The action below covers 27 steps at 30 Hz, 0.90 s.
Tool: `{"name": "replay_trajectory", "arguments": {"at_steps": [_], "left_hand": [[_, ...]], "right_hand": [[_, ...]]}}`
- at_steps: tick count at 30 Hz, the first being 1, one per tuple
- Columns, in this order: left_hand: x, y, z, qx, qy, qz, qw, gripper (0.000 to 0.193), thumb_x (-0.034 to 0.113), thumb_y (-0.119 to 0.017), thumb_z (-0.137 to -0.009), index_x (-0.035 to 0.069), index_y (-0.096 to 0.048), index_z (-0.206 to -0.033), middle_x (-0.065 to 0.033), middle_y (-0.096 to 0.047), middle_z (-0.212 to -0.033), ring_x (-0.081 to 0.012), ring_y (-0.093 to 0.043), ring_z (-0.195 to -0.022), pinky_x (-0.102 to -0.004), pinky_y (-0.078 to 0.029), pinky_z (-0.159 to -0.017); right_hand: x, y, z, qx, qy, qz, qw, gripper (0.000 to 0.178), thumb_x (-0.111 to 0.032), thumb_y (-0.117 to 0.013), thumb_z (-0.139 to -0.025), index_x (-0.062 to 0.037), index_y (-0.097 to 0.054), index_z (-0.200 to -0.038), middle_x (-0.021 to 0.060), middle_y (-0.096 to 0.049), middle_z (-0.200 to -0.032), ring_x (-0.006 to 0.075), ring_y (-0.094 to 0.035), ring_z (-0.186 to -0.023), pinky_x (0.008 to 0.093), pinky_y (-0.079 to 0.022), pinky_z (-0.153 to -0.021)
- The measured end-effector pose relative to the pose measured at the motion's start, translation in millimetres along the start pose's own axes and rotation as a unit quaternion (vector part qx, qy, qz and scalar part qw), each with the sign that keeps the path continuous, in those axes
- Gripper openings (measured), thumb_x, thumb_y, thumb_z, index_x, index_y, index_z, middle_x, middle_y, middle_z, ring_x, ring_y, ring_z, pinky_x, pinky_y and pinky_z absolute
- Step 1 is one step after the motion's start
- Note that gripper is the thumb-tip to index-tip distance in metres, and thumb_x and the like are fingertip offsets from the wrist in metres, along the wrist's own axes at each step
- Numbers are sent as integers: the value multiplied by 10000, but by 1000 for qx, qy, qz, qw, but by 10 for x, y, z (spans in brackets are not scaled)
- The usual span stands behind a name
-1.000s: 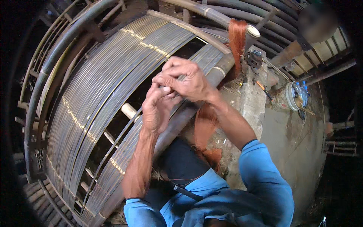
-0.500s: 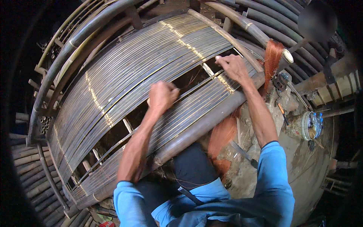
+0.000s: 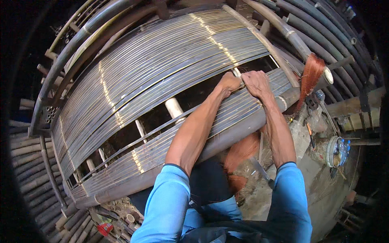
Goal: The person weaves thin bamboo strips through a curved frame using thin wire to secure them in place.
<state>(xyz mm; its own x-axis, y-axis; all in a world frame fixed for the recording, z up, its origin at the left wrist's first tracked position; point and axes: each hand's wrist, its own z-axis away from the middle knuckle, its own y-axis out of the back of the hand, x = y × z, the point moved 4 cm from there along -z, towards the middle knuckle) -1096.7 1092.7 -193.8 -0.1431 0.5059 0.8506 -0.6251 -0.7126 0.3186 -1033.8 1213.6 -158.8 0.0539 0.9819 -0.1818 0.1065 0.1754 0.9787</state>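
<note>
My left hand (image 3: 230,83) and my right hand (image 3: 256,84) are close together at the right part of a panel of thin dark bamboo slats (image 3: 150,87). Both are closed, with the fingers bent down over the slats beside a pale crosspiece (image 3: 236,72). What they pinch is too small or hidden to name. A long open gap runs across the panel, and a narrow bamboo slat (image 3: 139,139) lies along its near side. Pale lashing rows (image 3: 106,91) cross the slats. A thick dark bamboo pole (image 3: 235,135) forms the near edge, under my forearms.
Reddish-brown fibre (image 3: 311,75) hangs over a pole end at the right; more fibre (image 3: 243,153) lies near my legs. A knife (image 3: 259,169) rests beside it. Farther right stand a pale bucket (image 3: 330,154) and clear bottles. Bamboo poles (image 3: 36,152) surround the panel.
My left hand has moved right along the gap, from the panel's middle to beside my right hand. The right hand has come lower and nearer, and its fingers have closed downward.
</note>
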Motion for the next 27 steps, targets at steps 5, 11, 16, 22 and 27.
{"name": "replay_trajectory", "arguments": {"at_steps": [5,11,16,22,27], "left_hand": [[49,283,280,9,-140,-247,959,413,387,-622,-863,54,-769,-1059,-226,-731,-1058,-395,-705,-991,-457,-537,-908],[-219,778,1031,96,-127,-209,965,397,405,-649,-899,42,-775,-995,-244,-734,-937,-414,-714,-933,-493,-550,-862],[-293,773,1241,125,-103,-234,959,508,499,-568,-947,43,-773,-1035,-260,-727,-930,-450,-697,-938,-510,-533,-875],[-242,694,1249,120,-111,-252,954,537,537,-525,-960,73,-789,-1015,-283,-716,-948,-467,-684,-952,-533,-525,-888],[-305,728,1222,115,-132,-272,946,557,532,-497,-974,55,-782,-936,-287,-713,-934,-474,-685,-944,-543,-523,-874]], "right_hand": [[165,37,32,91,-66,-215,970,380,-315,-523,-964,-5,-709,-847,219,-703,-815,428,-668,-784,472,-514,-789],[611,320,667,237,-28,-422,875,291,-263,-606,-991,3,-700,-920,101,-719,-963,240,-650,-945,376,-464,-966],[841,1311,2256,276,-66,-804,522,368,-262,-500,-992,-106,-471,-660,30,-510,-628,197,-518,-591,473,-517,-880],[1284,2713,4391,492,57,-804,329,362,-309,-712,-843,-34,-517,-974,18,-445,-679,182,-455,-619,346,-418,-755],[1710,2551,5117,585,-106,-691,411,813,-402,-638,-933,69,-268,-1483,231,-509,-1313,330,-522,-1209,485,-424,-1054]]}}
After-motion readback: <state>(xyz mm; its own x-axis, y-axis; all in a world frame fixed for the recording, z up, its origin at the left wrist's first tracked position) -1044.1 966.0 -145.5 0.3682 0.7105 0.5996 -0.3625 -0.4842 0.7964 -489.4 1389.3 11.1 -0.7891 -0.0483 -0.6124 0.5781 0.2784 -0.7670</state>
